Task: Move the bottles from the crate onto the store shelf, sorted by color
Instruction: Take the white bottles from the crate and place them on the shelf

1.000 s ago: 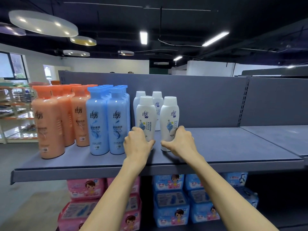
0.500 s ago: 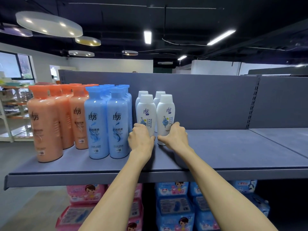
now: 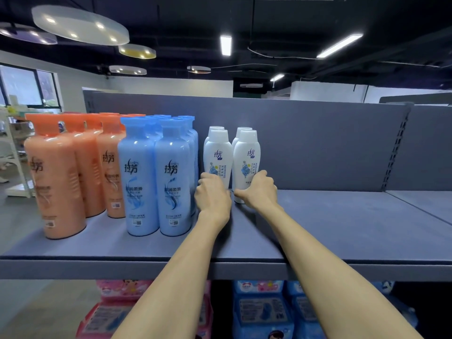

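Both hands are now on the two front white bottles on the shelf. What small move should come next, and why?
Probably let go and draw both hands back. The left hand and right hand each grip a front white bottle, which stand upright on the shelf, directly before the rear white pair and beside the blue bottles. The color sorting looks right.

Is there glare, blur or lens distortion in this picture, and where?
Head view: glare streaks on the orange bottles; the shelf edge bows from the wide-angle lens; the ceiling lamps blow out; the packs below are soft; both hands and the white bottles are sharp.
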The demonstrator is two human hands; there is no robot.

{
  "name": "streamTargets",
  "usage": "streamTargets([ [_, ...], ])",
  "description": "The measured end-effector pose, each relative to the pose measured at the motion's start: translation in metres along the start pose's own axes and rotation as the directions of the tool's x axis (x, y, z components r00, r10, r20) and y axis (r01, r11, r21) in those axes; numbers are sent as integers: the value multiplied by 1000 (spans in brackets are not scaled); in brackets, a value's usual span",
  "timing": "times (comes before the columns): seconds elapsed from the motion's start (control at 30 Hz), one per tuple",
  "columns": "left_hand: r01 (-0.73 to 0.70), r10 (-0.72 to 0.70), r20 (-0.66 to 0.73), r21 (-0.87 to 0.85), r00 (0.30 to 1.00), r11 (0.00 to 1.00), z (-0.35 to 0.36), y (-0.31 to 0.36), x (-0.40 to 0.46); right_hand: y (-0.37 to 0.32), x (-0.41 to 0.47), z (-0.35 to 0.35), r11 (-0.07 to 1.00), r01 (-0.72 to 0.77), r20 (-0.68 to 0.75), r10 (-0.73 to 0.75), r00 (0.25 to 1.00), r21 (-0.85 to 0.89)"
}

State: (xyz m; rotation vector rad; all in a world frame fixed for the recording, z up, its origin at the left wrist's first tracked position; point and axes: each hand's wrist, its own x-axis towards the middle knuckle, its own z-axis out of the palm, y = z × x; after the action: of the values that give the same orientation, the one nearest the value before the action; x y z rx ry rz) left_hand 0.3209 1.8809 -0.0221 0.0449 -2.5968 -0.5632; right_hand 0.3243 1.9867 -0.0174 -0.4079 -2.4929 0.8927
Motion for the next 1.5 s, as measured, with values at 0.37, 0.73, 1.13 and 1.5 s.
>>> streamTargets([
  [0.37, 20, -20, 13, -9, 1000, 1000, 15, 2, 24, 0, 13, 11, 1000, -17, -27, 18, 999, 14],
  [0.73, 15, -15, 3, -15, 1000, 1000, 21, 1, 32, 4, 14, 14, 1000, 18, -76, -18, 997, 1],
  [1.13, -53, 46, 92, 69, 995, 996, -8, 0, 5, -3, -10, -4, 996, 66, -59, -70, 996, -61],
  [1.5, -303, 299, 72, 55, 952, 951, -64, 5, -42, -6, -56, -59, 959, 150, -41, -165, 985, -241],
])
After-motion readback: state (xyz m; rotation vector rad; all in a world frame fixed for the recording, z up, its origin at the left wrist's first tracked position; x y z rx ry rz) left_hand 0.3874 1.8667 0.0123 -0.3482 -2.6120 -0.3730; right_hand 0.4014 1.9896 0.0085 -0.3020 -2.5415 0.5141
